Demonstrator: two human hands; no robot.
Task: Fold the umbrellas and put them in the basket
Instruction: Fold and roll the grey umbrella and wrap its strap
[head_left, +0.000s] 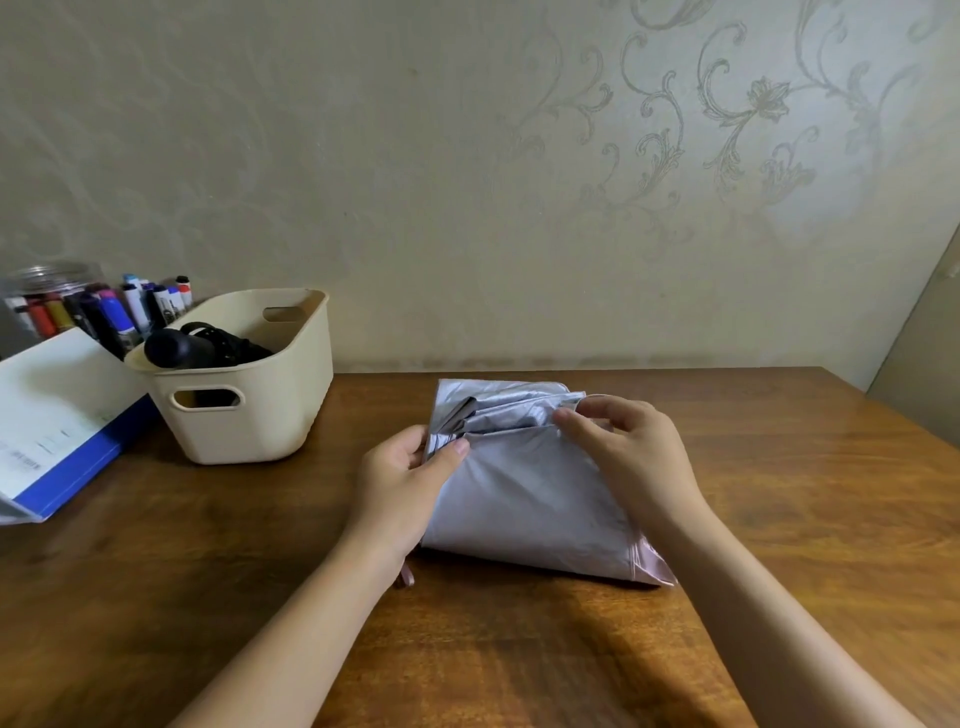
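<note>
- Both hands work a silver umbrella (524, 488) lying collapsed on the wooden surface (779, 519): the left hand (402, 480) grips its left edge, thumb over the cloth and fingers curled under, while the right hand (618, 441) pinches a pleat near the top right between thumb and fingertips.
- Between the hands the canopy is loose and only partly gathered; several flaps bunch unevenly just beyond the left thumb, and one broad smooth panel lies toward the person.
- A pinkish hem shows at the near right corner under the right wrist, and a small pink strap end (406, 576) peeks out beside the left wrist.
- The step in hand appears to be laying the flaps flat, one over another, before rolling.
- To do it well, the left hand should probably keep the bundle anchored while the right draws each pleat taut and lays it in the same direction, so no rib tip snags the cloth.
- Smoothing from the centre outward ought to push air out and give a tight roll the strap can close.
- Well off to the left of the left hand stands a cream basket (291, 410), with a black umbrella (208, 345) already lying inside, handle toward the near rim.
- Room beside it looks sufficient, judging by the open far end.
</note>
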